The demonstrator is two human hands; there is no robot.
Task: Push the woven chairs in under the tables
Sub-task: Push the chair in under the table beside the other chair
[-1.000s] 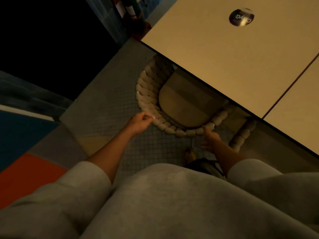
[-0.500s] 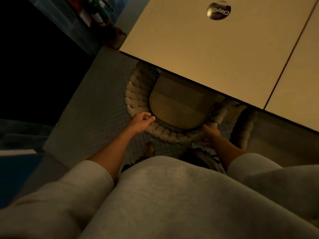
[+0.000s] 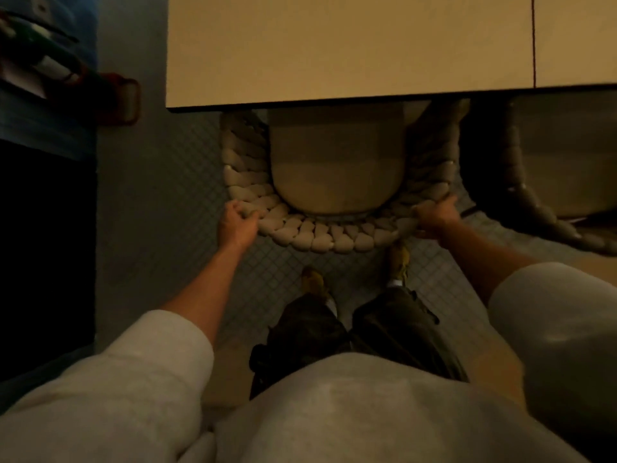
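Note:
A woven chair with a thick braided beige back rim and a tan seat cushion stands directly in front of me, its front half hidden under the beige table. My left hand grips the rim at its left rear curve. My right hand grips the rim at its right rear curve. A second woven chair stands to the right, partly under the adjoining table.
My legs and shoes stand on a grid-patterned floor mat just behind the chair. A blue shelf or cabinet with bottles and a red-brown handled item stands at the left. A dark zone lies at the lower left.
Both hands have closed on the chair's rim, and I have stepped squarely behind it. The chair now sits straight and further under the table.

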